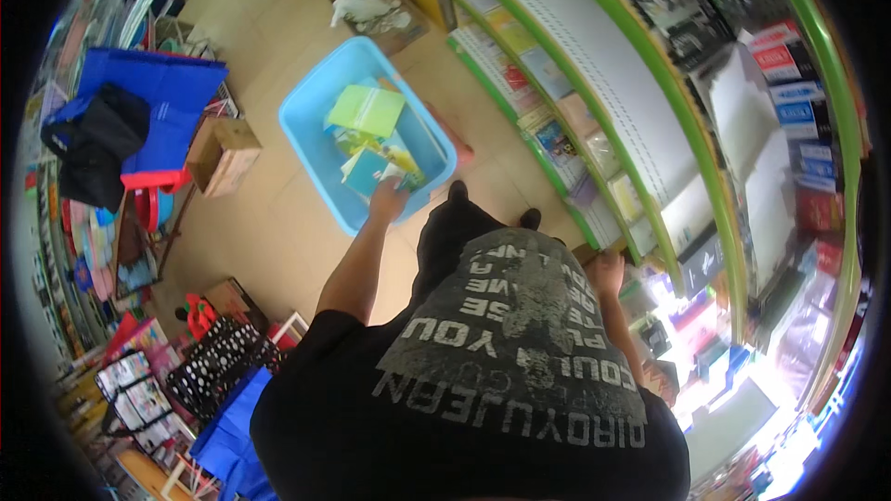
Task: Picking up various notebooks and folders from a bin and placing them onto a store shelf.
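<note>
A light-blue plastic bin [317,167] stands on the floor before me with several booklets or packs inside. My left hand [390,199] reaches over its near rim, with the fingers closed at the edge of a teal notebook [364,172]. Past that lies a light-green notebook [367,111], and yellow-green printed items [397,156] are partly covered beneath. My right hand [607,271] is low at my right side, beside the edge of the green-trimmed shelving [630,223]. Its fingers look curled, and whether they grip anything is unclear.
Tiered shelves [619,94] with notebooks and boxed goods rise on my right. To the left are a cardboard box [226,153], a blue bag [177,97] and a dark cap [104,139]. A polka-dot bag [219,362] lies behind left; a cardboard sheet [397,31] is beyond the bin.
</note>
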Action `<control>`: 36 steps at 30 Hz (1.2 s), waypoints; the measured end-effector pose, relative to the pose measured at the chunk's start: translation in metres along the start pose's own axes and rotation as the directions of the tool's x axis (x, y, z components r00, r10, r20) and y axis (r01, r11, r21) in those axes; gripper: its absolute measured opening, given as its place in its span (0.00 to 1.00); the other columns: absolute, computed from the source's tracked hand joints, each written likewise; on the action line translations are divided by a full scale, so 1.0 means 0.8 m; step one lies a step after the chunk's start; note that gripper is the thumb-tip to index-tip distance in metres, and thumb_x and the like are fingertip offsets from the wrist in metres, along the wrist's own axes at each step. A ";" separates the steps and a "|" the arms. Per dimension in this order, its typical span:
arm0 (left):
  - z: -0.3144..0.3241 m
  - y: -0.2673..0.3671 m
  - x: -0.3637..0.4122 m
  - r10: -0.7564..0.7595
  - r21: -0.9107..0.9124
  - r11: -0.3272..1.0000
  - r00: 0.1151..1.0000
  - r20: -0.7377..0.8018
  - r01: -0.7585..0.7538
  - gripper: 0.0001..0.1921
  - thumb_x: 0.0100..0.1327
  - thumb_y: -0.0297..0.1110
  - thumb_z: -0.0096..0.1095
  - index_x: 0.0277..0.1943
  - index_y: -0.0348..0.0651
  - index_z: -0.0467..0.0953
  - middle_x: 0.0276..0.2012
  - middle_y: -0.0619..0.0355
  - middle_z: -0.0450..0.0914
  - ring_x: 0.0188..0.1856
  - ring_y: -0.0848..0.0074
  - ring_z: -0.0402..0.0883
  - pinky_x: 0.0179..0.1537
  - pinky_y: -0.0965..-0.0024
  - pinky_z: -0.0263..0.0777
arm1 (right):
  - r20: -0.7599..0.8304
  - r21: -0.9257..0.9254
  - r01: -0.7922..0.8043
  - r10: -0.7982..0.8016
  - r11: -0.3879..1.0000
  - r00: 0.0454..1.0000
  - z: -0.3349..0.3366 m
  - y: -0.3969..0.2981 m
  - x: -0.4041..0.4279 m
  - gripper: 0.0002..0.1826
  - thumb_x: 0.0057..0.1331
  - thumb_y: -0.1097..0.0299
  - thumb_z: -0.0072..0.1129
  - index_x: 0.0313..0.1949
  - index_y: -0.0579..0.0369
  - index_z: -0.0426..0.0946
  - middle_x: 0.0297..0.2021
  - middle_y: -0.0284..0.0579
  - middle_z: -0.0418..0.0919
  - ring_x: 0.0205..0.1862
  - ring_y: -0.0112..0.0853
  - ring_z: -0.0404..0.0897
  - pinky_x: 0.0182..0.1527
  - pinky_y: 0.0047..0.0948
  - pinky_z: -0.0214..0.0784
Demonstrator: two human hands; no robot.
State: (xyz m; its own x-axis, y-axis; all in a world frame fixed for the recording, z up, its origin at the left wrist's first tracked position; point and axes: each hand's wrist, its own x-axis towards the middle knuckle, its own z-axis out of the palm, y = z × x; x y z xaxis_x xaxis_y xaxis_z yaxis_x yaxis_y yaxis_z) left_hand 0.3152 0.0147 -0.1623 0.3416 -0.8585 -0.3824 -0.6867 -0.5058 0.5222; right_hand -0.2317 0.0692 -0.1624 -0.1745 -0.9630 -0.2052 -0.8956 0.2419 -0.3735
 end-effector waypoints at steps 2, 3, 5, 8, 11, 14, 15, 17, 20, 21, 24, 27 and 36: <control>0.004 -0.020 0.006 0.095 0.149 0.986 0.987 -0.133 -0.075 0.18 0.49 0.35 0.62 0.44 0.37 0.74 0.41 0.45 0.77 0.44 0.55 0.77 0.47 0.61 0.69 | 0.164 0.039 -0.084 0.077 0.996 0.983 0.000 -0.008 -0.013 0.14 0.57 0.66 0.52 0.41 0.59 0.71 0.40 0.56 0.74 0.43 0.53 0.72 0.45 0.43 0.66; 0.005 -0.024 0.011 0.075 0.136 0.989 0.987 -0.139 -0.056 0.18 0.49 0.35 0.62 0.44 0.37 0.74 0.41 0.45 0.77 0.44 0.55 0.77 0.47 0.61 0.69 | 0.302 0.059 -0.203 0.176 0.977 0.937 -0.003 -0.010 -0.017 0.14 0.57 0.65 0.53 0.40 0.60 0.72 0.37 0.56 0.76 0.43 0.52 0.74 0.45 0.43 0.66; 0.003 -0.009 0.038 0.146 0.186 0.976 0.973 -0.178 -0.113 0.19 0.49 0.36 0.63 0.43 0.37 0.74 0.41 0.45 0.77 0.44 0.55 0.76 0.47 0.60 0.69 | 0.297 0.035 -0.205 0.186 0.978 0.937 0.012 0.036 -0.048 0.15 0.57 0.64 0.53 0.41 0.61 0.72 0.36 0.54 0.77 0.40 0.48 0.76 0.42 0.40 0.68; 0.009 -0.002 0.067 0.139 -0.109 0.985 0.990 0.024 -0.136 0.18 0.51 0.35 0.60 0.45 0.39 0.72 0.44 0.43 0.76 0.48 0.53 0.74 0.49 0.58 0.68 | 0.345 0.136 -0.232 0.174 0.963 0.922 0.000 0.019 -0.037 0.18 0.58 0.62 0.53 0.43 0.63 0.71 0.32 0.51 0.78 0.33 0.39 0.79 0.35 0.34 0.70; 0.046 0.010 0.098 0.034 -0.174 0.985 0.997 0.064 -0.022 0.22 0.51 0.39 0.62 0.47 0.36 0.71 0.42 0.43 0.77 0.45 0.56 0.76 0.47 0.60 0.69 | 0.413 0.356 -0.361 0.201 0.862 0.888 -0.024 -0.029 -0.026 0.21 0.59 0.60 0.53 0.45 0.65 0.70 0.28 0.46 0.78 0.25 0.29 0.79 0.27 0.26 0.70; 0.073 0.052 0.125 -0.234 -0.249 0.929 0.955 0.182 0.275 0.26 0.52 0.44 0.61 0.50 0.36 0.70 0.46 0.41 0.76 0.49 0.55 0.75 0.50 0.61 0.68 | 0.427 0.142 -0.223 0.144 0.964 0.893 -0.020 -0.011 -0.024 0.15 0.59 0.66 0.53 0.41 0.64 0.71 0.27 0.45 0.78 0.27 0.32 0.79 0.29 0.26 0.71; 0.072 0.071 0.132 -0.204 -0.257 0.933 0.959 0.195 0.250 0.26 0.52 0.44 0.61 0.50 0.36 0.70 0.46 0.41 0.76 0.49 0.55 0.75 0.50 0.61 0.68 | 0.401 0.138 -0.236 0.164 0.962 0.901 -0.002 0.010 -0.037 0.15 0.59 0.66 0.53 0.41 0.64 0.71 0.27 0.45 0.78 0.27 0.32 0.79 0.29 0.26 0.71; 0.066 0.090 0.130 -0.306 -0.125 0.918 0.874 0.377 0.375 0.24 0.54 0.41 0.60 0.49 0.34 0.71 0.47 0.41 0.76 0.50 0.53 0.75 0.50 0.59 0.69 | 0.222 0.410 -0.057 -0.039 0.910 0.974 0.012 0.024 -0.038 0.13 0.60 0.68 0.52 0.40 0.65 0.71 0.32 0.47 0.77 0.30 0.33 0.79 0.31 0.27 0.70; 0.113 0.066 0.139 -0.491 -0.151 0.838 0.845 0.210 0.525 0.23 0.52 0.41 0.61 0.47 0.32 0.72 0.44 0.39 0.77 0.49 0.54 0.76 0.50 0.60 0.69 | 0.411 0.386 -0.389 0.222 0.836 0.884 -0.035 -0.088 -0.029 0.12 0.60 0.70 0.52 0.40 0.67 0.69 0.35 0.48 0.76 0.32 0.33 0.78 0.34 0.28 0.71; 0.121 0.057 0.145 -0.485 -0.161 0.838 0.847 0.219 0.522 0.23 0.52 0.41 0.61 0.47 0.32 0.72 0.44 0.39 0.77 0.49 0.54 0.76 0.50 0.60 0.69 | 0.356 0.482 -0.316 0.148 0.817 0.923 -0.033 -0.087 -0.034 0.12 0.61 0.70 0.51 0.40 0.67 0.69 0.34 0.48 0.76 0.32 0.33 0.78 0.34 0.28 0.71; 0.127 0.029 0.155 -0.303 -0.163 0.922 0.918 0.256 0.350 0.22 0.52 0.40 0.59 0.44 0.29 0.73 0.42 0.36 0.77 0.50 0.52 0.76 0.51 0.59 0.69 | 0.394 0.320 -0.321 0.184 0.891 0.901 -0.048 -0.101 -0.039 0.14 0.60 0.63 0.53 0.39 0.62 0.72 0.29 0.45 0.78 0.30 0.31 0.79 0.34 0.27 0.70; 0.113 0.029 0.148 -0.381 -0.217 0.892 0.918 0.109 0.396 0.20 0.53 0.37 0.55 0.44 0.29 0.72 0.40 0.36 0.77 0.47 0.48 0.76 0.50 0.58 0.69 | 0.435 0.199 -0.266 0.159 0.943 0.887 -0.055 -0.106 -0.033 0.15 0.58 0.59 0.54 0.38 0.59 0.74 0.27 0.44 0.79 0.29 0.31 0.79 0.34 0.28 0.69; -0.018 0.031 0.021 -0.133 -0.618 0.786 0.982 -0.134 0.023 0.19 0.56 0.27 0.44 0.50 0.28 0.68 0.43 0.45 0.77 0.48 0.62 0.75 0.51 0.66 0.66 | 0.426 0.203 -0.056 -0.037 0.977 0.904 -0.040 -0.150 0.048 0.20 0.59 0.59 0.55 0.46 0.60 0.71 0.36 0.47 0.78 0.38 0.34 0.78 0.42 0.30 0.69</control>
State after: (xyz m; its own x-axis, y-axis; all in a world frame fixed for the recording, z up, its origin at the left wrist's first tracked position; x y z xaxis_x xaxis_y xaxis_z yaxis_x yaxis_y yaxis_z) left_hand 0.3136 -0.0134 -0.1447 0.5129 -0.7869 -0.3432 -0.1358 -0.4691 0.8727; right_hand -0.1441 -0.0006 -0.0970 0.0495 -0.8288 -0.5574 -0.7823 0.3147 -0.5375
